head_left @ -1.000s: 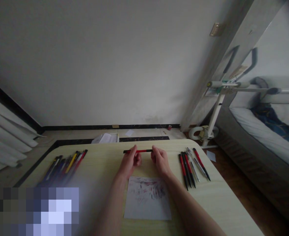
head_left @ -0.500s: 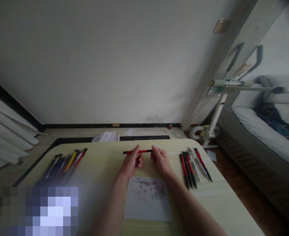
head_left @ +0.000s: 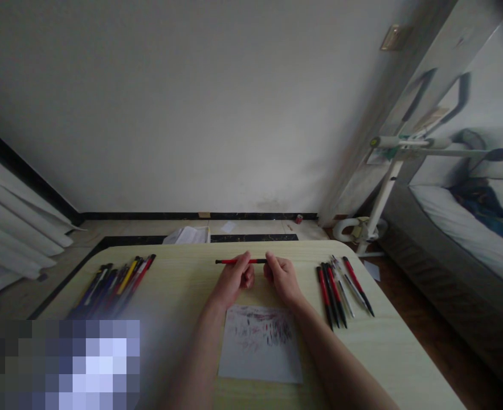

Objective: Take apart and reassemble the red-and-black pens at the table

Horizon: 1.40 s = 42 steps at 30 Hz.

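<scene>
Here, curled hands (head_left: 234, 280) around pen (head_left: 258, 261)

Beyond the far edge of the tabletop (head_left: 176, 273), a pale wall (head_left: 191, 114) meets dark skirting (head_left: 161, 216) in dim light. White curtains (head_left: 12, 216) hang past the left edge. Brown flooring (head_left: 422, 330), a white-framed stand (head_left: 382, 199) and a grey-sided bed or sofa (head_left: 443, 279) lie past the right.

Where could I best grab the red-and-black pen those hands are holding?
Probably pinch the pen by its free end, coming from the left: it is slim, lies crosswise, and that end sticks out past the left hand, while the right hand is at the other.
</scene>
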Tool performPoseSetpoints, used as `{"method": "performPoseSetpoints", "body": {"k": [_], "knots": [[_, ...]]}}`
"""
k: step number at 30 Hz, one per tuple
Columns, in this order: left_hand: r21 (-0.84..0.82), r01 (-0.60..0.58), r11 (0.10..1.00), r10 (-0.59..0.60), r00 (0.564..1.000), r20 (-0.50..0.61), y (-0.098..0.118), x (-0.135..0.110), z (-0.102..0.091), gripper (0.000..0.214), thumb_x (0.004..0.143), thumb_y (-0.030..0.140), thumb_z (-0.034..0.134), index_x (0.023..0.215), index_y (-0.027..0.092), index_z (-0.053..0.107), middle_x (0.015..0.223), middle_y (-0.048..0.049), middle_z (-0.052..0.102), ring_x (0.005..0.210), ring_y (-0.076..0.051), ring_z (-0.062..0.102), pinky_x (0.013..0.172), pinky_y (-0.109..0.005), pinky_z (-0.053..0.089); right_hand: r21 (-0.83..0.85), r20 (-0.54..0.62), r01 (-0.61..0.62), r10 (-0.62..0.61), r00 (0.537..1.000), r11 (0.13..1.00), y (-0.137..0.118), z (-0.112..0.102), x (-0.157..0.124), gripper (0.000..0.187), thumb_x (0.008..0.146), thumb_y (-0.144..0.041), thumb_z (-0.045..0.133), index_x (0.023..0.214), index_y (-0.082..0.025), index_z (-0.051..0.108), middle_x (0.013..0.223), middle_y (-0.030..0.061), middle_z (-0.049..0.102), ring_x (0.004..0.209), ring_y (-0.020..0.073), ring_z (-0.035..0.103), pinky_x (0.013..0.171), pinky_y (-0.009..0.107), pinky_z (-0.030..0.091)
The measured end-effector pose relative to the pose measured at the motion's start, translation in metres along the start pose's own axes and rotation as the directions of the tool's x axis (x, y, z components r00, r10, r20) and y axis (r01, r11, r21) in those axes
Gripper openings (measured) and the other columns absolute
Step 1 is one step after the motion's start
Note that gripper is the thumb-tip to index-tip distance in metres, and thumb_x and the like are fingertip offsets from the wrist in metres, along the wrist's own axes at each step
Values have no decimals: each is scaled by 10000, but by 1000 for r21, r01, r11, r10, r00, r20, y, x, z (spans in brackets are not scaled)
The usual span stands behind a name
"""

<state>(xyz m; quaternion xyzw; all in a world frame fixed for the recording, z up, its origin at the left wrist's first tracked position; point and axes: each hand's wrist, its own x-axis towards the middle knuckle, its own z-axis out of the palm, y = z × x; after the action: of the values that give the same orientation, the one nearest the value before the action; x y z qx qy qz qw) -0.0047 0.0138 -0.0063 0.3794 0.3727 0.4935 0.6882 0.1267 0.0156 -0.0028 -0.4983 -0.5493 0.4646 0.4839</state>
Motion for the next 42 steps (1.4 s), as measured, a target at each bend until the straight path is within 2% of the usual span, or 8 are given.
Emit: {"method": "performPoseSetpoints", "body": {"k": [11, 23, 31, 39, 42], "knots": [[-8, 19, 1000, -19, 1000, -6, 2, 0, 2, 504, 759, 585, 433, 501, 188, 260, 459, 42, 364, 380, -72, 369, 426, -232, 274, -7, 35, -11, 11, 999, 1000, -3, 0, 0, 542, 811, -561, 380, 444, -165, 436, 395, -25, 375, 390, 80, 327, 410, 221, 251], [51, 16, 999, -14, 999, -51, -1, 1, 1, 475, 762, 533, 467, 492, 189, 283, 432, 45, 360, 371, -79, 363, 417, -232, 263, -22, 51, 17, -16, 999, 1000, 0, 0, 0, 525, 817, -550, 372, 463, -168, 438, 399, -31, 373, 391, 81, 324, 410, 219, 249], [94, -34, 995, 41, 996, -75, -3, 3, 0, 474, 772, 530, 454, 477, 196, 291, 425, 40, 362, 362, -84, 369, 427, -252, 263, -34, 56, 30, -28, 998, 999, 1, 1, 0, 524, 832, -529, 365, 463, -165, 442, 401, -30, 385, 394, 80, 340, 419, 218, 256], [86, -35, 996, 39, 998, -48, -2, 2, 0, 453, 774, 544, 446, 523, 194, 307, 447, 44, 374, 371, -88, 380, 421, -247, 237, -33, 39, 9, -7, 999, 999, 1, 1, 0, 532, 841, -519, 356, 457, -162, 444, 393, -28, 376, 389, 78, 329, 413, 216, 249], [131, -40, 991, 44, 999, -28, -2, 2, -1, 440, 782, 526, 450, 527, 186, 338, 461, 39, 386, 387, -85, 391, 426, -242, 243, -28, 33, 10, -9, 999, 1000, 0, 1, -1, 530, 844, -514, 354, 459, -161, 443, 397, -28, 375, 394, 78, 330, 418, 216, 253]]}}
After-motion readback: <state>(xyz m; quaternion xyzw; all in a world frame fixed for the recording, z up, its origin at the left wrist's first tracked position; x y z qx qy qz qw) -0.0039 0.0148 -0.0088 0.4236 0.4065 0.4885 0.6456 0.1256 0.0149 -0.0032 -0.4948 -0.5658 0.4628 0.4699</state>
